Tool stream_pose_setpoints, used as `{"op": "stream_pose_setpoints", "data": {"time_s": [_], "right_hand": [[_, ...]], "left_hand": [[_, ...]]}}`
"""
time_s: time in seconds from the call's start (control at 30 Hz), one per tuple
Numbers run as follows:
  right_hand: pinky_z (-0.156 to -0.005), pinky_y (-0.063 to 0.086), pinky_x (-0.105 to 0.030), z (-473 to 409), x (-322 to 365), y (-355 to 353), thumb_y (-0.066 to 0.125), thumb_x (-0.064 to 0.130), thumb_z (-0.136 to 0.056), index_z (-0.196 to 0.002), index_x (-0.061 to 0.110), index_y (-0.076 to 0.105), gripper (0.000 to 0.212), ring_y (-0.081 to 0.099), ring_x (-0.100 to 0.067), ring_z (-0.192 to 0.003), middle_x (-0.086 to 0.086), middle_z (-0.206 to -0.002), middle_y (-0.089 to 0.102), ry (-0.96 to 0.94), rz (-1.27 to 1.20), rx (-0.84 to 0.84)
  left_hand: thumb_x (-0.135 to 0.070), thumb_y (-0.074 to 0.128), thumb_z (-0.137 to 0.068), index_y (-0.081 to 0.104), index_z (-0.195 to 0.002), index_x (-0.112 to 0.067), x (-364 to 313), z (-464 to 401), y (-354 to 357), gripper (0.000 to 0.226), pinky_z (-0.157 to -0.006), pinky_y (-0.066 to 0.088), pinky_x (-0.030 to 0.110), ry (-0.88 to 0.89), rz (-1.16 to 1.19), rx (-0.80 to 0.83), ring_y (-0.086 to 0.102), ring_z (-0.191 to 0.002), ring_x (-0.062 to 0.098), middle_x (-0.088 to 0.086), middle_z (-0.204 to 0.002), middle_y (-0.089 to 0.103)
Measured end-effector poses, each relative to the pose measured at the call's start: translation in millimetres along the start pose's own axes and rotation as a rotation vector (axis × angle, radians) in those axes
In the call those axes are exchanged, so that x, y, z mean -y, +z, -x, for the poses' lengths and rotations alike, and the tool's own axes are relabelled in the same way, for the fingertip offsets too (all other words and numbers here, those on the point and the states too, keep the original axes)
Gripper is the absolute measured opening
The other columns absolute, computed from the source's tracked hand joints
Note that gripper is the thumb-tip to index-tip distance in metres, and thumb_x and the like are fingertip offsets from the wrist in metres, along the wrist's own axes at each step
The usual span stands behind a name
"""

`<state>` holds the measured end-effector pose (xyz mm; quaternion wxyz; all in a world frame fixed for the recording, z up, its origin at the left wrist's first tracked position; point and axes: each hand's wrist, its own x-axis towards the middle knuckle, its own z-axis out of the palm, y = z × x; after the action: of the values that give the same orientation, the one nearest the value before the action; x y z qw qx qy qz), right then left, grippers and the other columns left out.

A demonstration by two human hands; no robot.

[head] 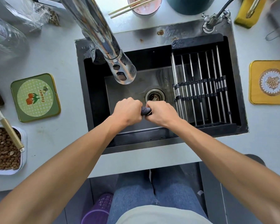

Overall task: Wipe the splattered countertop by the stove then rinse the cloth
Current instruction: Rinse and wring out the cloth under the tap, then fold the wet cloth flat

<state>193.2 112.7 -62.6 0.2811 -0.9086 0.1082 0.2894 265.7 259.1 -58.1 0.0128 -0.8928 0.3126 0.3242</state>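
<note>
A dark grey cloth [145, 110] is bunched into a tight twisted roll between my two fists, over the black sink basin [128, 88]. My left hand [127, 112] grips its left end and my right hand [162, 112] grips its right end; only a short piece shows between them. The chrome faucet spout [120, 68] hangs above and behind my hands, and I see no water running from it. The drain [155, 96] lies just beyond my knuckles.
A metal drying rack [202, 88] fills the sink's right side. On the pale counter [68, 59] lie a green coaster [35, 97], a tray of brown pellets [5, 149] with a scoop, a yellow coaster [270, 81], a cup with chopsticks [144, 5] and a small tap [215, 20].
</note>
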Motion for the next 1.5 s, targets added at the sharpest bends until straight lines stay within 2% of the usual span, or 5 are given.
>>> {"op": "stream_pose_setpoints", "data": {"time_s": [0.2, 0.67, 0.9, 1.27, 1.5], "right_hand": [[-0.096, 0.053, -0.04, 25.4, -11.0, -7.6, 0.08, 0.021, -0.081, -0.136, 0.019, 0.048, 0.064, 0.067, -0.022, -0.109, -0.001, -0.127, 0.062, 0.192, -0.461, -0.179], [-0.09, 0.061, -0.039, 97.5, 14.1, -21.8, 0.053, 0.019, -0.11, -0.131, 0.012, 0.066, 0.025, 0.074, -0.029, -0.112, -0.017, -0.122, 0.077, 0.246, -1.514, -0.105], [-0.104, 0.056, -0.057, 111.5, 17.9, -26.0, 0.055, 0.019, -0.11, -0.128, 0.007, 0.064, 0.023, 0.068, -0.043, -0.121, -0.03, -0.13, 0.068, 0.221, -1.392, -0.122], [-0.096, 0.059, -0.039, 143.0, 14.8, -19.6, 0.054, 0.059, -0.104, -0.119, 0.02, 0.071, 0.046, 0.077, -0.015, -0.107, 0.001, -0.111, 0.081, 0.238, -1.279, -0.124], [-0.074, 0.051, -0.022, 187.0, 3.8, -0.7, 0.06, 0.046, -0.104, -0.093, 0.03, 0.059, 0.019, 0.068, 0.0, -0.081, 0.018, -0.084, 0.072, 0.252, -1.064, -0.709]], "left_hand": [[-0.045, 0.076, -0.091, 0.057, -0.11, -0.025, -9.2, 40.5, 8.3, 0.033, -0.071, 0.052, 0.036, -0.137, 0.728, 0.03, 0.068, -0.084, 0.02, -0.002, -0.092, 0.07], [-0.036, 0.068, -0.104, 0.075, -0.116, -0.026, -54.0, 112.1, -7.3, 0.017, -0.082, 0.056, 0.018, -0.201, 1.348, -0.179, 0.074, -0.095, 0.008, 0.001, -0.108, 0.08], [-0.041, 0.055, -0.086, 0.066, -0.118, -0.005, -59.0, 122.4, -13.6, 0.049, -0.113, 0.051, 0.059, -0.407, 1.525, -0.066, 0.067, -0.122, 0.04, 0.019, -0.121, 0.073], [-0.025, 0.079, -0.091, 0.067, -0.119, -0.011, -72.3, 136.0, -11.7, 0.034, -0.1, 0.061, 0.056, -0.159, 1.728, -0.131, 0.074, -0.116, 0.041, 0.018, -0.118, 0.079], [-0.024, 0.08, -0.09, 0.069, -0.128, -0.011, -87.6, 123.6, -10.3, 0.041, -0.088, 0.062, 0.053, -0.159, 1.654, 0.107, 0.074, -0.118, 0.044, 0.016, -0.122, 0.079]]}}
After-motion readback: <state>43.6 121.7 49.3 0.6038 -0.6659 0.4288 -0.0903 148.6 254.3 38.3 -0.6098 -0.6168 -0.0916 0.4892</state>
